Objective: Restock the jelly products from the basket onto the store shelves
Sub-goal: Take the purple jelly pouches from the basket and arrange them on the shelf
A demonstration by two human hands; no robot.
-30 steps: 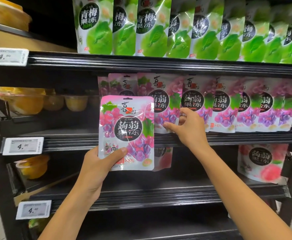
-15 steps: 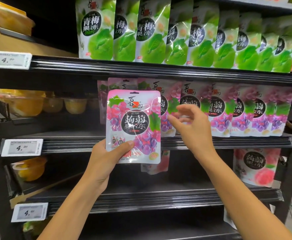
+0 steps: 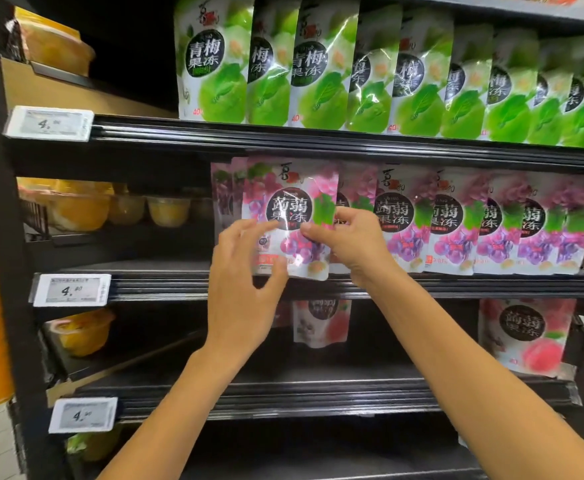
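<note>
The grape jelly pouch [image 3: 290, 209] stands upright at the left end of the matching row [image 3: 456, 223] on the middle shelf [image 3: 422, 289]. The right hand [image 3: 352, 247] pinches its right edge, likely to face it forward. The left hand [image 3: 245, 289], fingers spread, only steadies its lower left side.

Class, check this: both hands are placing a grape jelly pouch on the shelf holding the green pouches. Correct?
No. The head view shows the left hand and right hand placing the grape jelly pouch on the shelf below, beside the other purple pouches.
</note>
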